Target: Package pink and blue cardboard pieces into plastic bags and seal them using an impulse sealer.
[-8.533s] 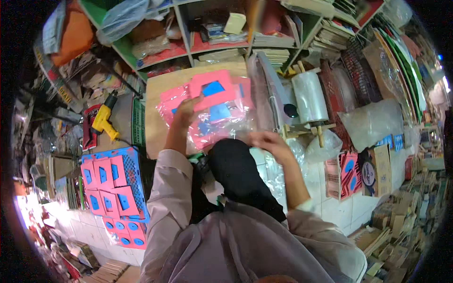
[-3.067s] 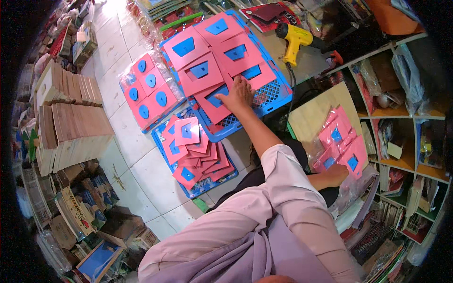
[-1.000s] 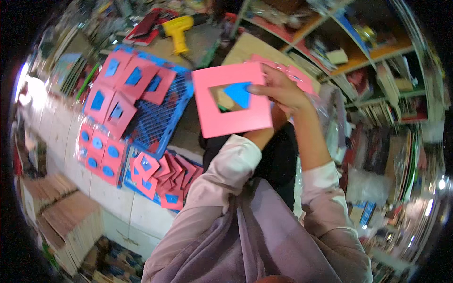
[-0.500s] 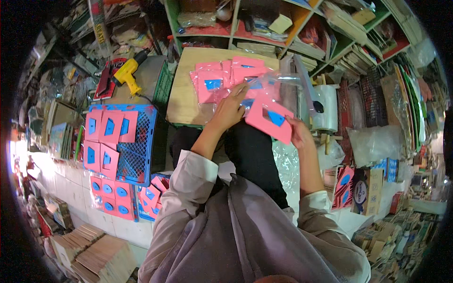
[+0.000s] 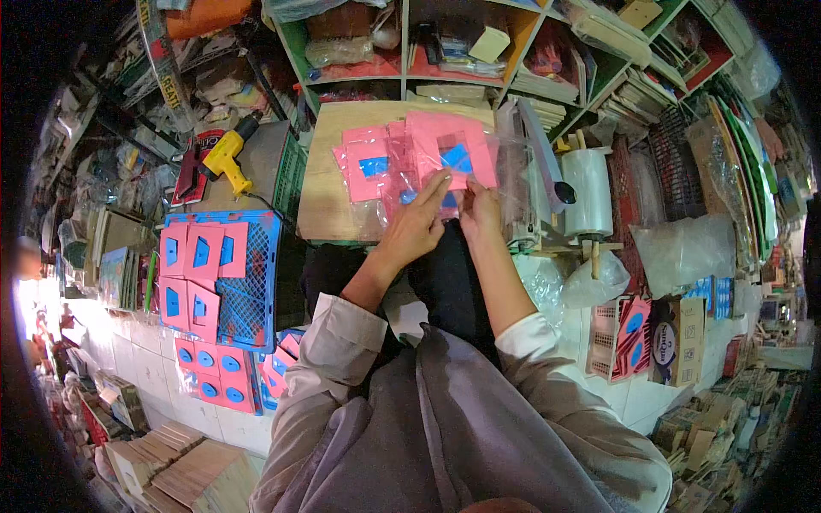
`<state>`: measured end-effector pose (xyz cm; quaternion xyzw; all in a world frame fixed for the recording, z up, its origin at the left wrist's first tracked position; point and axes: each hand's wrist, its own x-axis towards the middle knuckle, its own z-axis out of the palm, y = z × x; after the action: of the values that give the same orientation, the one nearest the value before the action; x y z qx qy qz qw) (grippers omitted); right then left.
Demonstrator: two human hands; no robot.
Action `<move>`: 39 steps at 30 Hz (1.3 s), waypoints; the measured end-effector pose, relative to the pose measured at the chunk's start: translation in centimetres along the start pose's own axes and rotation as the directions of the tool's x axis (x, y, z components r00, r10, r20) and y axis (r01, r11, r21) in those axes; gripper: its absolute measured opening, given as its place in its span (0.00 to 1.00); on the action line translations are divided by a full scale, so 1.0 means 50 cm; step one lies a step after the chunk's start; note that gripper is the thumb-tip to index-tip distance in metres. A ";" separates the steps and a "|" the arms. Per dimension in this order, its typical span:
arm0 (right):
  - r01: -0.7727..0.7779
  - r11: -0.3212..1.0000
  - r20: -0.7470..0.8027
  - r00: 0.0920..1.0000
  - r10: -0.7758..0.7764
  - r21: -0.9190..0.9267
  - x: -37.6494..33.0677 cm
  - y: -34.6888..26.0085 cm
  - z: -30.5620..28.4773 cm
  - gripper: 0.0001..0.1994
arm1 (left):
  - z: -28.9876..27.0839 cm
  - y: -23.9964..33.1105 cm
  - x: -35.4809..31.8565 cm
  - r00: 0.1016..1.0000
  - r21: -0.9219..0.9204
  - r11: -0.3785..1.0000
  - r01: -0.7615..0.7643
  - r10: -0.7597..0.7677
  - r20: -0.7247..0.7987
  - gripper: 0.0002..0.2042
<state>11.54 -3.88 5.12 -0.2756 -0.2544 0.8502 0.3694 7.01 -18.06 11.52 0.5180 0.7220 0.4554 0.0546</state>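
Note:
A pink board (image 5: 425,128) with a blue four-sided piece (image 5: 457,159) in its cut-out lies tilted over the wooden tabletop, with clear plastic (image 5: 489,142) around it. My right hand (image 5: 481,209) pinches the board's near edge. At the same edge, my left hand (image 5: 416,224) has its fingers stretched forward together over the clear plastic bag, gripping it; the thumb is partly hidden. Beside them on the left, other pink boards in clear wrapping (image 5: 363,184) overlap one another. More blue shows through plastic below the held board.
Left stands a blue crate (image 5: 272,256) topped with pink boards (image 5: 203,241); a yellow heat-gun-like tool (image 5: 227,162) lies behind it. A plastic roll (image 5: 588,192) is right of the wooden table (image 5: 329,214). Shelves (image 5: 406,51) rise behind. A basket (image 5: 603,338) holds more pink boards.
My right hand has carried the pink board left and away from me, onto the plastic over the table. My left hand has stayed near its place and now meets the board's edge.

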 end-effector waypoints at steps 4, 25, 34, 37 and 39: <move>-0.136 0.991 -0.215 0.967 0.137 0.022 0.047 0.009 0.041 0.12 | 0.003 0.020 -0.022 0.987 -0.047 0.997 0.066 -0.058 0.149 0.32; -0.286 0.763 0.178 0.870 0.460 -0.580 0.064 -0.139 -0.016 0.15 | -0.002 -0.131 0.114 0.752 -0.797 0.147 0.586 -0.464 0.468 0.27; -0.228 0.936 -0.032 0.973 0.227 -0.269 0.013 -0.079 0.002 0.14 | 0.026 -0.171 0.114 0.836 -0.932 -0.007 0.363 -0.439 0.329 0.17; -0.317 0.948 -0.007 0.948 0.317 -0.024 0.020 -0.028 0.020 0.12 | 0.026 -0.174 0.108 0.781 -0.867 0.127 0.481 -0.512 0.358 0.15; -0.384 0.923 -0.128 0.917 0.377 -0.035 0.023 -0.004 0.026 0.11 | 0.022 -0.172 0.100 0.839 -0.898 0.159 0.411 -0.452 0.304 0.13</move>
<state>10.13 -3.18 5.83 -0.3807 -0.1985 0.8799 0.2033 -0.68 -13.81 6.70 0.1496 0.4317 0.7614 0.4600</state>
